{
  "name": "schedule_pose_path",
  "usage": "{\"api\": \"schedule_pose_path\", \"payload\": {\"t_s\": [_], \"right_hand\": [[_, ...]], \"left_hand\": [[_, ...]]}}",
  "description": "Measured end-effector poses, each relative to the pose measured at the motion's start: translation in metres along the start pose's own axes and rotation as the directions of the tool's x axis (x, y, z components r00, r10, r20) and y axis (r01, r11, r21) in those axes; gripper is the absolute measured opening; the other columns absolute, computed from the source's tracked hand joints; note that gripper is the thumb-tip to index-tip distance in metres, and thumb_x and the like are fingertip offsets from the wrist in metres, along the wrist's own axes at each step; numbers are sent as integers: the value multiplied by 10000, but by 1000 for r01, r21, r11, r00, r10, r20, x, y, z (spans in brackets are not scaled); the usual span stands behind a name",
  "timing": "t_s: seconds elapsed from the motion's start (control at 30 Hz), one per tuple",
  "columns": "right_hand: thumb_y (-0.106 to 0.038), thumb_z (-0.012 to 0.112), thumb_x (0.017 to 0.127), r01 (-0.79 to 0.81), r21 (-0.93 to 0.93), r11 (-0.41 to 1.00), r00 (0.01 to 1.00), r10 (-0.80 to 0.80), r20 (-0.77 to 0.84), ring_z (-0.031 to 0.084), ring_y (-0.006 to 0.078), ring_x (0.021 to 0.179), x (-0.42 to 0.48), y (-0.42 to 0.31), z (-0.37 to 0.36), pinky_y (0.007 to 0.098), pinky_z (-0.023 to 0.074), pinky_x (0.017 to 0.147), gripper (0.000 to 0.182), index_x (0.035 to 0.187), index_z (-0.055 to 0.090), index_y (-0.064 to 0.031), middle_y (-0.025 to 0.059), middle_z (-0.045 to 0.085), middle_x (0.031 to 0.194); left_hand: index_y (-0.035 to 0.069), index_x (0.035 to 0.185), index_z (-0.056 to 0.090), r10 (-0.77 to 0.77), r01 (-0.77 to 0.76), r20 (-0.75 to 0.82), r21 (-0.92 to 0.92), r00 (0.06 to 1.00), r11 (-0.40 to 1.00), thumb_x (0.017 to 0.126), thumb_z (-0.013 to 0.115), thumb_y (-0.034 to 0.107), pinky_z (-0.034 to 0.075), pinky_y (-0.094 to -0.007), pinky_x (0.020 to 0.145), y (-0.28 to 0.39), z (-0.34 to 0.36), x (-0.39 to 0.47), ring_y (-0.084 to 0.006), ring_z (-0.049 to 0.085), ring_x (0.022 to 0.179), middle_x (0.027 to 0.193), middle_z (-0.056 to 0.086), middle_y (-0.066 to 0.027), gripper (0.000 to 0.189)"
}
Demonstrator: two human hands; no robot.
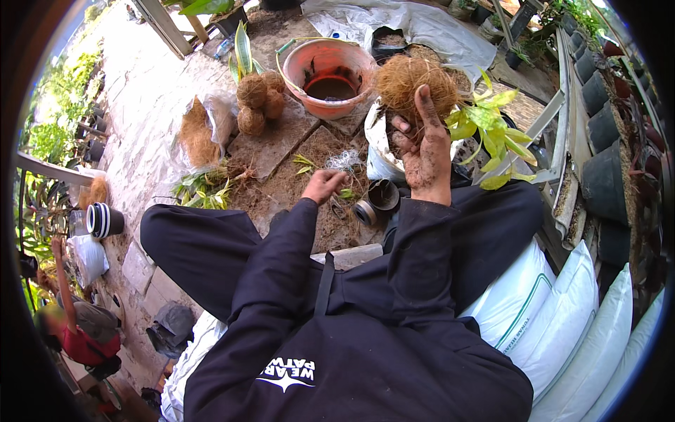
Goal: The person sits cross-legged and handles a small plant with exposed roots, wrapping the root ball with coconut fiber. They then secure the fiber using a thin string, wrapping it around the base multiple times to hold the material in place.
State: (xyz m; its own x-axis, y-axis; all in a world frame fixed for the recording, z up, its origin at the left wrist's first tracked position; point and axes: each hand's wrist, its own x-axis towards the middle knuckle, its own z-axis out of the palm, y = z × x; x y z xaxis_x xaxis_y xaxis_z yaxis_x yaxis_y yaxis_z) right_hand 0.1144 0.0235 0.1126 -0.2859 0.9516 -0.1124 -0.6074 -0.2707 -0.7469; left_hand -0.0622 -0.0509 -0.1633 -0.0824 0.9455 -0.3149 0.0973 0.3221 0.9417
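My right hand (430,150), soil on its palm and fingers, holds a large ball of coconut fibre (414,87) from below. A plant with yellow-green leaves (488,124) sticks out of the ball's right side. My left hand (322,185) has its fingers curled together beside a tangle of pale string (343,160); whether it pinches a strand I cannot tell. Beneath my right hand are a white sack (381,153) and small dark pots (383,195). Behind my hands stands an orange bucket (331,103) with dark contents.
Several fibre balls (252,90) sit left of the bucket, near a plastic bag of loose fibre (199,134). Cut leafy stems (208,190) lie by my left knee. Full white sacks (527,306) stand at right. A person (87,327) crouches at far left.
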Motion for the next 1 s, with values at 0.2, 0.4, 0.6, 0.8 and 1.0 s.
{"api": "schedule_pose_path", "payload": {"t_s": [0.2,0.4,0.6,0.8,1.0], "right_hand": [[-293,705,917,-54,30,998,998,55,-37,452,70,658,9,-1,-7,175,313,479,336,1200,598,-147,-27,596,977],[-273,736,894,-3,12,1000,994,4,-110,427,72,636,7,-3,-11,185,304,487,310,1152,628,-139,-50,588,979],[-203,761,872,35,-75,997,974,-50,-220,416,71,636,8,-18,-34,196,309,498,334,1178,670,-107,-70,574,1017],[-215,781,856,6,-71,997,968,-24,-250,405,68,606,7,-10,-31,200,312,499,348,1155,647,-100,-69,579,937],[-224,803,836,-14,-131,991,978,-14,-210,406,57,587,7,-1,-36,189,296,472,372,1129,618,-90,-56,569,892]], "left_hand": [[38,1188,677,312,-341,238,87,920,936,847,773,325,465,-353,989,64,26,-26,-169,640,1049,1075,710,-42,456],[47,1075,720,-59,151,265,-343,963,927,892,727,230,411,-208,537,67,-10,-23,-43,528,607,787,639,30,259],[45,968,745,-49,-104,-449,-309,892,945,855,770,220,301,-185,457,42,-154,-17,-6,454,509,702,633,57,210],[32,903,749,33,-66,-665,-25,746,997,813,811,268,375,-215,522,69,-220,-20,-53,502,547,701,650,27,260],[21,1192,667,-203,319,-255,591,945,741,678,873,389,509,-335,866,60,-250,-25,-224,658,980,1050,703,-124,664]]}}
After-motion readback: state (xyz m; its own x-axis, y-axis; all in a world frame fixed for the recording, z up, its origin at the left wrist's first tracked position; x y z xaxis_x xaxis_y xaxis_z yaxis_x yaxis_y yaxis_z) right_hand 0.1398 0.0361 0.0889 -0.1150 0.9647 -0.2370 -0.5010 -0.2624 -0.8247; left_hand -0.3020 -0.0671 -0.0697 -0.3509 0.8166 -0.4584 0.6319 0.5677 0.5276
